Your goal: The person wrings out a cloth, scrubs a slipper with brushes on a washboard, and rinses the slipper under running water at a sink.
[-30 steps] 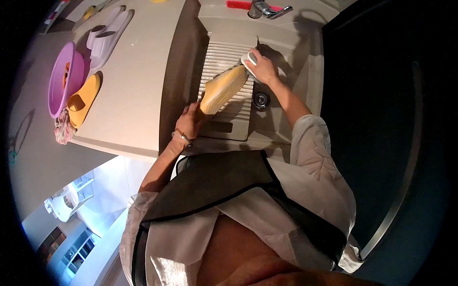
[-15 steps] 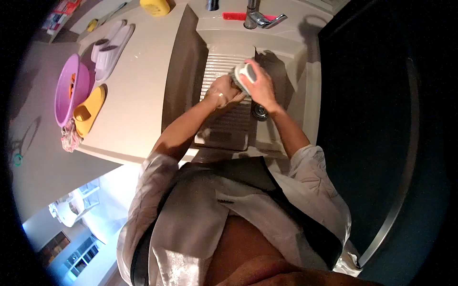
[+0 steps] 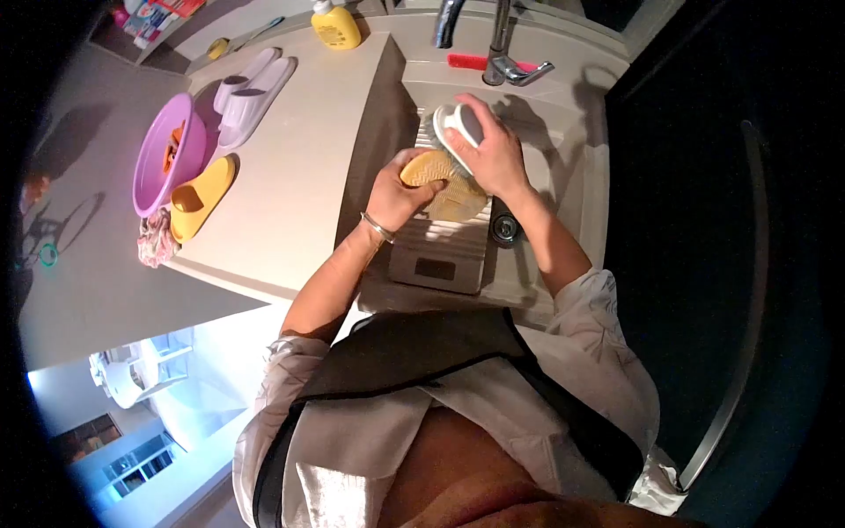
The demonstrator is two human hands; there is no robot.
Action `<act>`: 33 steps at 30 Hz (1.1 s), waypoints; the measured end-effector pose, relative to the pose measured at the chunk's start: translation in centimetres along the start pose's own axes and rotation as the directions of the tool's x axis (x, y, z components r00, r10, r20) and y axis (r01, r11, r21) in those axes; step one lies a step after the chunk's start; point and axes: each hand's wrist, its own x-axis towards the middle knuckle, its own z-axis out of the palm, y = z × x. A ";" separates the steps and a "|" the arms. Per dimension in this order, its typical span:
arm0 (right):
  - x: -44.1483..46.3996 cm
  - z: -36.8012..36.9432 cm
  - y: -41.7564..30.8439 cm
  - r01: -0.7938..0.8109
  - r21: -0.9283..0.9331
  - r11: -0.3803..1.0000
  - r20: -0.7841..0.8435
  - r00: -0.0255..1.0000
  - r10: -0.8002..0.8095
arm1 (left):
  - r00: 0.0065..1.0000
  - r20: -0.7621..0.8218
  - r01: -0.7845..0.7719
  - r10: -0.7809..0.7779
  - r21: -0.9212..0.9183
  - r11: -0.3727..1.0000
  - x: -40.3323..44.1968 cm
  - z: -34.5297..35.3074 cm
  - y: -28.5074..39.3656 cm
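My left hand [image 3: 392, 195] is closed on the heel or toe end of a yellow slipper [image 3: 461, 204], whose patterned sole faces up; which end, I cannot tell. In my right hand [image 3: 500, 160] is a white scrub brush [image 3: 445, 126], its grey bristles against or just above the slipper's far edge. Both hands are over a ribbed washboard [image 3: 407, 262] in the sink [image 3: 576, 198]. A matching yellow slipper [image 3: 213, 187] lies on the counter to the left.
On the counter [image 3: 290, 176] are lilac slippers [image 3: 257, 104], a purple basin [image 3: 187, 132] with orange things inside, a crumpled cloth [image 3: 157, 239] and a yellow pump bottle [image 3: 336, 26]. The faucet [image 3: 502, 66] stands behind the sink, near a red comb-like strip [image 3: 466, 62]. A drain [image 3: 505, 229] shows beside the washboard.
The slipper's sole has come into plain view, turned up between my hands. My left wrist has turned and its bracelet shows more. The whole view has shifted, so the counter and sink sit further right.
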 end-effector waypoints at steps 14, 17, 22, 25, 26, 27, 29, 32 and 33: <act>-5.3 2.6 4.3 -0.033 -0.246 0.969 -0.012 0.999 0.031 | 0.948 -0.198 0.261 -0.251 0.026 0.965 -1.8 -0.6 -1.5; -2.1 3.1 -1.2 0.104 0.106 0.989 0.065 0.992 -0.111 | 0.983 -0.113 -0.063 0.143 0.521 0.851 -0.1 -2.1 -5.3; -4.8 4.6 6.3 -0.024 -0.097 0.995 0.024 0.999 0.027 | 0.964 0.001 0.267 -0.268 0.052 0.962 -1.5 -2.3 -2.9; -4.2 4.2 5.5 -0.150 -0.009 0.989 0.048 0.988 0.150 | 0.993 0.102 -0.064 0.060 0.035 0.997 -2.4 -1.6 -6.4; -3.9 4.2 5.2 -0.149 -0.007 0.989 0.048 0.988 0.149 | 0.993 0.100 -0.064 0.060 0.038 0.997 -2.2 -1.7 -6.3; -3.5 4.4 4.8 -0.125 -0.028 0.992 0.100 0.987 0.127 | 0.997 0.059 0.039 -0.043 0.059 0.997 -2.1 -1.9 -6.0; -2.4 3.9 2.0 -0.032 0.046 0.998 0.134 0.991 0.026 | 0.998 -0.018 0.069 -0.067 0.146 0.987 -2.0 -1.8 -6.5; -0.3 3.7 -2.7 0.241 0.207 0.948 0.198 0.939 -0.282 | 0.986 0.005 0.156 -0.164 0.280 0.947 -2.1 -1.9 -5.3; -0.7 3.0 -4.1 0.260 -0.104 0.960 0.345 0.915 -0.210 | 0.977 0.013 0.196 -0.213 0.345 0.918 -2.3 -1.9 -5.1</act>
